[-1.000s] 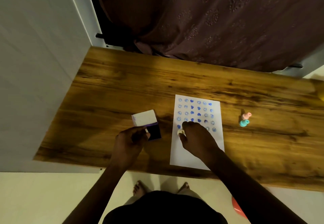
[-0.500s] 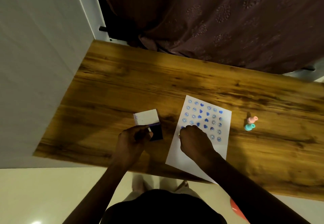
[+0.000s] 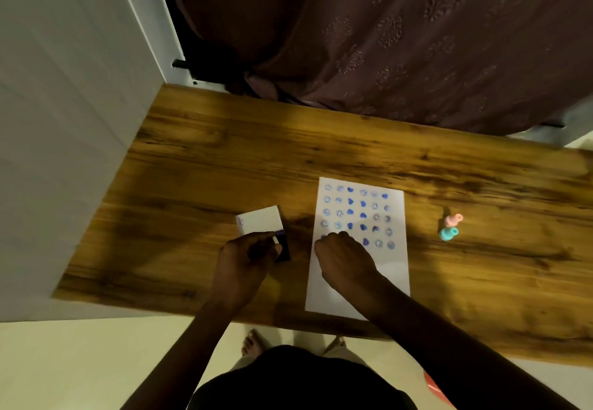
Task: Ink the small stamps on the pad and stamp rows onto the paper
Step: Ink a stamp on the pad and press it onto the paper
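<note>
A white rectangular sheet of paper (image 3: 359, 268) lies flat on the brown wood-grain bench (image 3: 224, 159), its near edge close to the bench's front edge. Rows of small blue and purple stamped marks (image 3: 357, 214), smiley faces and hearts, fill the half of the paper farthest from the person; the near half is bare.

The right hand (image 3: 345, 260) is curled into a loose fist over the paper, knuckles down at the left end of the nearest row of marks. Whatever it pinches is hidden under the fingers, so the stamp itself cannot be made out.

To the left of the paper, apart from it, sits the small ink pad (image 3: 283, 247) with a dark purple face and its white lid (image 3: 260, 222) tilted open at the far side. The left hand (image 3: 248, 257) closes around the near left side of the pad, thumb and fingers touching its edge.

To the right of the paper, well apart, two small plastic stamps lie just beside each other on the bench: a pink one (image 3: 453, 219) and a teal one (image 3: 448, 234).
</note>
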{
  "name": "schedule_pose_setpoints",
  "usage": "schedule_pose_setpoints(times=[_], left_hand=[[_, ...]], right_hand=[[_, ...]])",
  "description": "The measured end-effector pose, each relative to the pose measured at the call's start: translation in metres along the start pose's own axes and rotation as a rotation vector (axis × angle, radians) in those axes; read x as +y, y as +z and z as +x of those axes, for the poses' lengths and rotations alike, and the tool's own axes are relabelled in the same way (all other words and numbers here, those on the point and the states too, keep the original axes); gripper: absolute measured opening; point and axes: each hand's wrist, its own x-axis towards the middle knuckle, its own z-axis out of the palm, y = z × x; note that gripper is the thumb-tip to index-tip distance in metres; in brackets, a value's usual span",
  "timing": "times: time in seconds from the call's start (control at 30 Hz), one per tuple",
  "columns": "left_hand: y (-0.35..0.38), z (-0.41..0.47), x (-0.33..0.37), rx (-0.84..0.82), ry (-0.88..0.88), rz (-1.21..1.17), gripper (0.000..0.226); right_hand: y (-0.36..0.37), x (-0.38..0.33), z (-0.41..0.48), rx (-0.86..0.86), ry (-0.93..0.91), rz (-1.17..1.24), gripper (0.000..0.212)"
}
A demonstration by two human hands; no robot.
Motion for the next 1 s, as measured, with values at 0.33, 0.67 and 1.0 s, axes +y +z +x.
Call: schedule_pose_setpoints(times=[0.33,0.67,1.0], left_hand=[[0.003,-0.007,0.012,0.007,0.073,0.055,0.033],[0.007,-0.010,0.018,-0.011,0.069,0.047,0.032],[0.038,-0.010,0.031,-0.116,0.091,-0.134,0.047]], right_hand=[[0.000,0.001,0.001,0.004,-0.010,-0.017,0.024],[-0.005,0.025,-0.002,0.178,0.120,0.337,0.031],[-0.028,0.080,-0.051,0.217,0.149,1.357,0.020]])
